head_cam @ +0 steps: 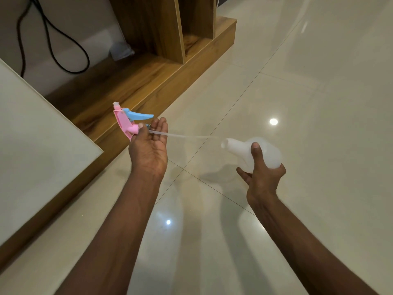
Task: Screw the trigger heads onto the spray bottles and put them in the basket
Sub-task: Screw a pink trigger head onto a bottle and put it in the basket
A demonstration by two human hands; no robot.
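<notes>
Spray bottle of translucent white plastic [253,152] lies tilted at 4 o'clock, its open neck pointing to 9 o'clock, with the right hand [262,177] wrapped around it. At 9 o'clock the left hand [148,145] pinches the pink-and-blue plastic trigger head [127,121]; its clear dip tube [187,136] ends just beside the neck, above the glossy tiled floor [319,103].

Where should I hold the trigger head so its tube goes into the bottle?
Probably at the pink collar, as the left hand does now, coming from the side away from the tube. The trigger head lies sideways with its thin tube aimed at the open neck of the bottle held by the right hand. That leaves the tube free.
</notes>
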